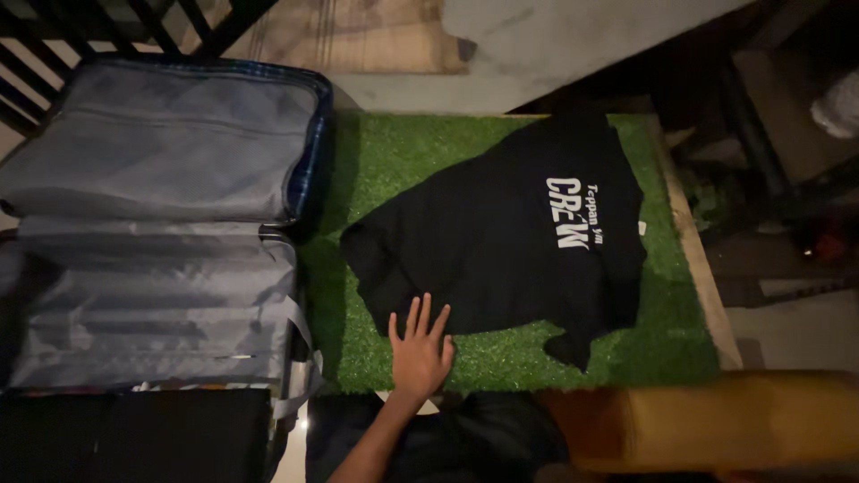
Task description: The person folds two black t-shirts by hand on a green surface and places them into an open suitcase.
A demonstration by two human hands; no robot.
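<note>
A black T-shirt (501, 241) with white lettering lies spread on a green artificial-grass mat (385, 161), its sleeves partly folded in. My left hand (420, 351) rests flat on the mat at the shirt's near edge, palm down with the fingers apart, and the fingertips touch the fabric. It holds nothing. My bare forearm comes up from the bottom of the view. My right hand is not in view.
An open suitcase (152, 224) with grey lining and a blue checked rim lies left of the mat, its near half holding something dark. A blurred orange-brown shape (716, 420) crosses the bottom right. Dark furniture legs stand at the right, and a pale floor and rug lie beyond.
</note>
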